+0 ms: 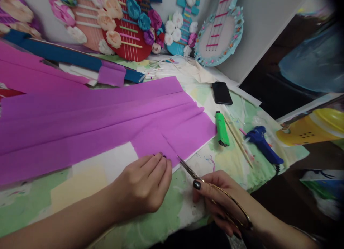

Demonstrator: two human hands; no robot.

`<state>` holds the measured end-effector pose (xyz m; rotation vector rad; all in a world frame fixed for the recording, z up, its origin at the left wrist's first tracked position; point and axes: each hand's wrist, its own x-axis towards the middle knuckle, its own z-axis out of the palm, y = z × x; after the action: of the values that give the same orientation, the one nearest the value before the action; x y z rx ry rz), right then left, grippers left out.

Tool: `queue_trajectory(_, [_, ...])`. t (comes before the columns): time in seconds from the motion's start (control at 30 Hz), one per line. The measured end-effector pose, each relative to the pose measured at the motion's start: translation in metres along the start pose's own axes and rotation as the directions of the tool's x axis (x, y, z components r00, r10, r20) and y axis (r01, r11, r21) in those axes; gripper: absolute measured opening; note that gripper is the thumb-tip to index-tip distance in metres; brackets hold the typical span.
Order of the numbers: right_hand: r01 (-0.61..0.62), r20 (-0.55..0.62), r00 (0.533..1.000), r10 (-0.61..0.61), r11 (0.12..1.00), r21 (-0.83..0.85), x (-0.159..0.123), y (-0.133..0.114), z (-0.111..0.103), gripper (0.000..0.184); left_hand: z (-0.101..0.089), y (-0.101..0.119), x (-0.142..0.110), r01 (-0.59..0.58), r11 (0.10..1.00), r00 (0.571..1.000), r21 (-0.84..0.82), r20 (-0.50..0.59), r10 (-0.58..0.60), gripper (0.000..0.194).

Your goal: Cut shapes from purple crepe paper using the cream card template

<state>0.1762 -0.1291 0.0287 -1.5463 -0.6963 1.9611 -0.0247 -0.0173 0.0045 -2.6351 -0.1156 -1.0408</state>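
Note:
A wide sheet of purple crepe paper (102, 116) stretches over the table, with lengthwise folds and a dark slit running in from its near edge. My left hand (150, 181) is closed on that near edge; its fingertips are partly hidden from view. In my right hand (223, 198) are gold-handled scissors (191, 171), their tips at the paper's edge where the slit meets it. The blades look nearly closed. White sheets (120, 158) lie partly under the crepe paper.
To the right lie a green box cutter (221, 128), wooden sticks (239, 141), a blue glue gun (264, 145) and a black phone (221, 93). A yellow container (317, 127) stands by the table's right edge. Decorated paper guitars (220, 33) lean along the back.

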Motion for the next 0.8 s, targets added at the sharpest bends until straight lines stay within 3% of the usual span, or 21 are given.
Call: queue_trajectory(0.8, [-0.028,-0.021,0.999,0.027,0.999,-0.040,0.0030,0.0050,-0.0027,0.049,-0.0018,0.0008,-0.0013,0.010,1.000,1.000,0.006,-0.007,-0.010,0.018])
